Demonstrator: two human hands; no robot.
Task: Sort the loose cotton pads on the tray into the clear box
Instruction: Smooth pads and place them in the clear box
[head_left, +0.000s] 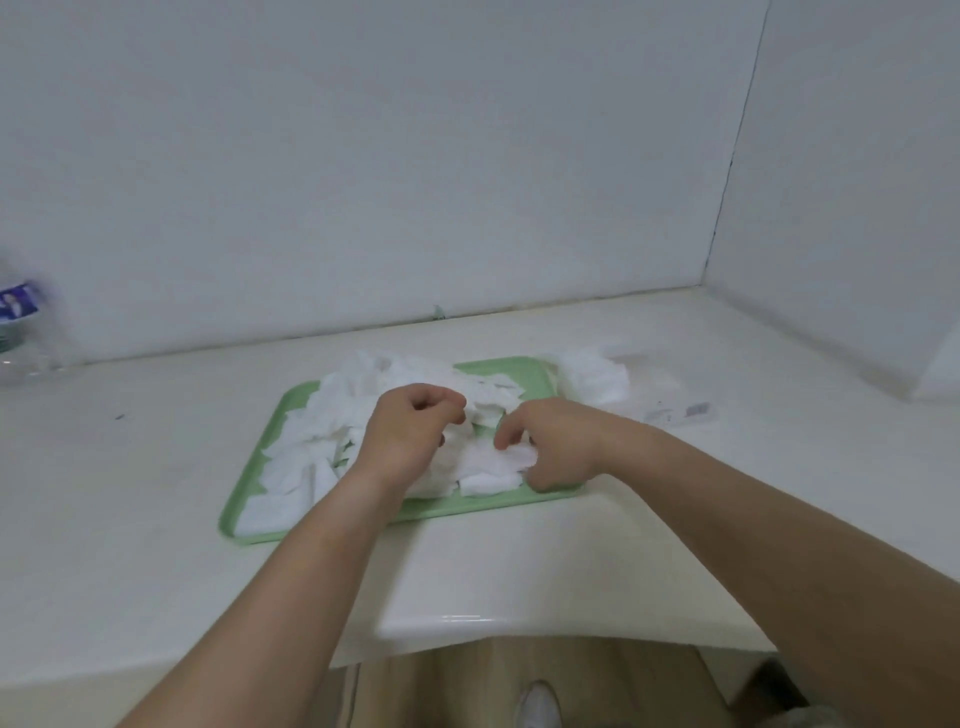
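Pads (340, 413) on tray (535, 376), bottle (21, 338) label unreadable

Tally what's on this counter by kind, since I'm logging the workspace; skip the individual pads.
Green tray: 1
Clear box: 1
Plastic bottle: 1
Hands: 2, left hand and right hand
Total: 5

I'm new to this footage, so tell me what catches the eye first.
A heap of white cotton pads covers most of the green tray on the counter. The left hand and right hand reach into it, fingers curled. A blurred bottle stands at the far left.
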